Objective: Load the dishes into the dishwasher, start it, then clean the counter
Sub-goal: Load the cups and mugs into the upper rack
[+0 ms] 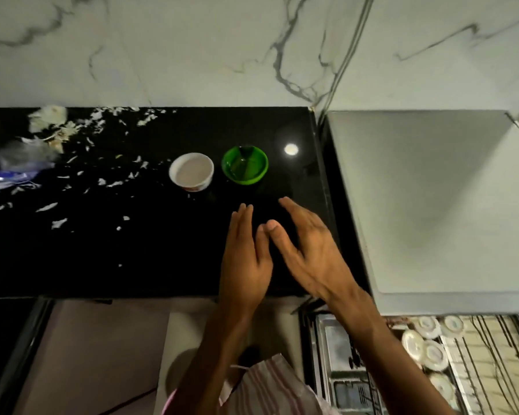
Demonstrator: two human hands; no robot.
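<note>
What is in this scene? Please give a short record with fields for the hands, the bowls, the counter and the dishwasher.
left hand: open, fingers straight, over the counter, holds nothing
right hand: open, fingers spread, holds nothing
white bowl: upright on the counter, left of the green bowl
green bowl: upright, apart from the white bowl
counter: black, white scraps scattered on its left part
dishwasher rack: pulled out at lower right, plates in it
</note>
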